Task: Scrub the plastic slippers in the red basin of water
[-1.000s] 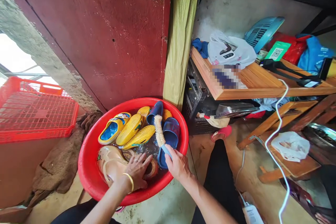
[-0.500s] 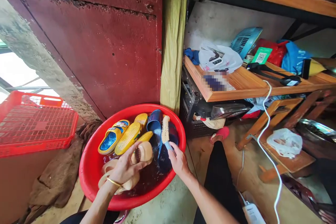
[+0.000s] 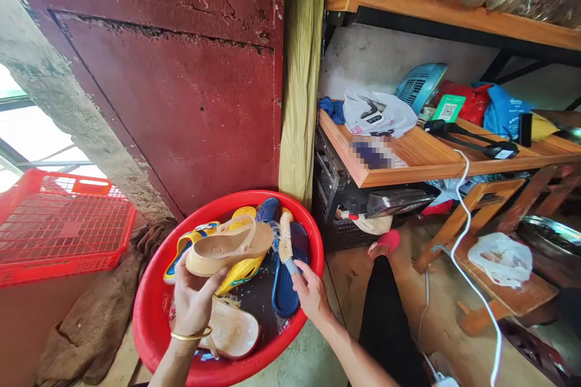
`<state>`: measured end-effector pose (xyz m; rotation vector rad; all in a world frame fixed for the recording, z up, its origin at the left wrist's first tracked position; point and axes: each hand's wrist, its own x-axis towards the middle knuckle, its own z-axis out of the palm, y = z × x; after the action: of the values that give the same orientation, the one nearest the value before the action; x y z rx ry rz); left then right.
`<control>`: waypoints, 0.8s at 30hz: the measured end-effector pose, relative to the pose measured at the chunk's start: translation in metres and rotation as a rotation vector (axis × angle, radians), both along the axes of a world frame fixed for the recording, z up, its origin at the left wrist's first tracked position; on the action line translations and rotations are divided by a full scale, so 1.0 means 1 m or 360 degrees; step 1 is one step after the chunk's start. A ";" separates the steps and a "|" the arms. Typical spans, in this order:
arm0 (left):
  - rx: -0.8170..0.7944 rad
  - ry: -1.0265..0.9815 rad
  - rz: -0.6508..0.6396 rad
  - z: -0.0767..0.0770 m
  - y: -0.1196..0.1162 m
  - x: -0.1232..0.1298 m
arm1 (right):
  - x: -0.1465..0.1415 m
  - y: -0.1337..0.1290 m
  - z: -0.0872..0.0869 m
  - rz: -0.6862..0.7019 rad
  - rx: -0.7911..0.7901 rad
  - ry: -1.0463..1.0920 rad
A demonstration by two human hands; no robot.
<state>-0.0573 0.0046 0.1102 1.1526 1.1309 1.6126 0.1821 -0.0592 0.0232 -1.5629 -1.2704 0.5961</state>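
Observation:
A red basin [image 3: 147, 320] holds dark water and several shoes. My left hand [image 3: 194, 299] grips a beige clog [image 3: 231, 248] by its heel end, raised over the basin with its opening up. My right hand [image 3: 311, 293] is closed on the blue-grey handle of a scrub brush [image 3: 285, 242], whose pale bristles are just right of the clog's toe. Another beige shoe [image 3: 231, 329] lies below in the basin. Yellow shoes [image 3: 242, 272] are behind and under the held clog, partly hidden by it. A blue slipper [image 3: 287, 284] rests at the basin's right side.
A red crate [image 3: 63, 224] and a brown sack [image 3: 91, 314] are at the left. On the right stand a wooden shelf [image 3: 408, 175] with bags and a fan, and a wooden chair [image 3: 503, 290] with a plastic bag. A white cable [image 3: 472, 242] hangs down in front of them.
The beige clog in my left hand has risen and turned so its opening shows. The blue slipper at the right has shifted and shows more fully. The brush stays in my right hand.

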 end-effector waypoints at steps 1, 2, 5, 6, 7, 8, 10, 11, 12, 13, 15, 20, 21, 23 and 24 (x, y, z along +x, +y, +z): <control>-0.0004 0.0077 0.0016 -0.007 0.000 0.004 | 0.000 0.000 -0.001 0.0001 0.0004 0.0023; -0.0024 0.0190 0.0042 -0.014 -0.001 0.007 | 0.000 0.000 -0.001 0.0009 0.0004 0.0044; -0.0192 0.0500 0.0122 -0.034 -0.011 0.016 | 0.001 -0.001 -0.001 0.0047 -0.0008 0.0120; -0.0289 0.0502 0.0096 -0.040 -0.016 0.017 | 0.001 -0.001 -0.001 0.0059 -0.0015 0.0143; -0.0411 0.0443 0.0018 -0.044 -0.023 0.019 | 0.001 -0.001 0.000 0.0066 -0.0021 0.0156; -0.0546 0.0338 -0.0088 -0.048 -0.029 0.020 | 0.002 0.000 0.001 0.0068 -0.0024 0.0156; -0.0815 0.0089 -0.0281 -0.054 -0.040 0.022 | 0.002 0.001 0.003 0.0074 -0.0031 0.0119; -0.0931 -0.0016 -0.0327 -0.055 -0.044 0.023 | 0.002 0.001 0.004 0.0073 -0.0037 0.0093; -0.1029 -0.0097 -0.0332 -0.056 -0.045 0.024 | 0.002 0.002 0.006 0.0068 -0.0046 0.0063; -0.1109 -0.0148 -0.0316 -0.056 -0.045 0.025 | 0.001 0.002 0.007 0.0061 -0.0057 0.0034; -0.1202 -0.0150 -0.0262 -0.057 -0.039 0.028 | 0.001 0.002 0.010 0.0056 -0.0081 -0.0016; -0.1210 -0.0027 -0.0503 -0.060 -0.018 0.036 | 0.002 -0.001 0.015 0.0108 -0.0087 0.0011; -0.1222 -0.0039 -0.0585 -0.061 -0.016 0.038 | 0.001 -0.001 0.014 0.0107 -0.0085 0.0034; -0.1238 -0.0087 -0.0640 -0.063 -0.014 0.041 | -0.001 -0.001 0.013 0.0099 -0.0108 0.0110; -0.1237 -0.0121 -0.0611 -0.064 -0.015 0.042 | -0.002 -0.002 0.013 0.0094 -0.0133 0.0170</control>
<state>-0.0155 -0.0104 0.0465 0.7155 1.2303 0.7890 0.1801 -0.0610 0.0364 -1.5443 -1.2280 0.7692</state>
